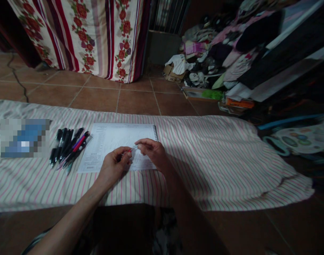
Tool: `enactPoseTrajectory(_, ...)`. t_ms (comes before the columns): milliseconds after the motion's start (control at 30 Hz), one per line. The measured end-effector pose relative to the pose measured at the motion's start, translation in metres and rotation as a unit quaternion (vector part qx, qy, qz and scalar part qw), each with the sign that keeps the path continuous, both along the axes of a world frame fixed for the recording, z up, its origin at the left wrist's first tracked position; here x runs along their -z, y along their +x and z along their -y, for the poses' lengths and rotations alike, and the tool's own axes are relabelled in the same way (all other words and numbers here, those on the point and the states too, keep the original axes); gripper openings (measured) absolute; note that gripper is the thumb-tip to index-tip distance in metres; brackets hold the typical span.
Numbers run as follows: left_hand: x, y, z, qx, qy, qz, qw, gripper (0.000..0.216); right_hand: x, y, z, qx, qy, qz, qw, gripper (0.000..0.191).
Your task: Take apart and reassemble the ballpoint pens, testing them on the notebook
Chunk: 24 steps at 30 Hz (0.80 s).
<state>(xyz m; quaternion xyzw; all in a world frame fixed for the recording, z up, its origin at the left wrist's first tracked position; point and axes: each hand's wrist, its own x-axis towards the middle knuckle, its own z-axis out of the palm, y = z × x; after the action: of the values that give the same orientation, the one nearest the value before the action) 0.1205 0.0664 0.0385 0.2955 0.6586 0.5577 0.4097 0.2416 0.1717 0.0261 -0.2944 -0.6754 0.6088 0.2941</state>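
Note:
My left hand [116, 162] is closed, thumb and fingers pinching a slim pen-like piece [130, 151] that shows a spot of red. My right hand [154, 150] pinches the pale, thin end of what looks like the same piece [134, 147]; whether it is one part or two I cannot tell. Both hands are over a spiral notepad [111, 136] with printed and faintly marked pages. To the left of the pad lies a bunch of pens [71, 145], mostly black, with a pink and purple one among them.
A striped cloth [217, 159] covers the low surface under the pad. At the far left lies a blurred-out blue rectangle [25, 138]. Beyond are a tiled floor [135, 99], a flowered curtain [98, 35] and a heap of clothes [199, 53]. A patterned light-coloured item [302, 138] is at the right.

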Motion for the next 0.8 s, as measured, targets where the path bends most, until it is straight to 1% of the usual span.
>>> enactPoseTrajectory(133, 0.005, -0.002, 0.001, -0.001, -0.002, -0.025, 1.0, 0.033, 0.001, 0.002, -0.001, -0.005, 0.02, 0.008, 1.0, 0.017)
enactPoseTrajectory(333, 0.014, -0.005, 0.003, 0.02, -0.015, -0.098, 0.995, 0.031, 0.0, 0.004, -0.001, -0.008, 0.051, 0.027, 0.998, 0.016)
enactPoseTrajectory(600, 0.017, -0.008, 0.004, 0.039, -0.013, -0.146, 0.988, 0.03, 0.003, 0.004, -0.001, -0.009, 0.072, 0.031, 0.997, 0.015)
enactPoseTrajectory(800, 0.021, -0.01, 0.004, 0.04, -0.007, -0.152, 0.987, 0.028, 0.003, 0.003, -0.001, -0.016, 0.084, 0.028, 0.996, 0.014)
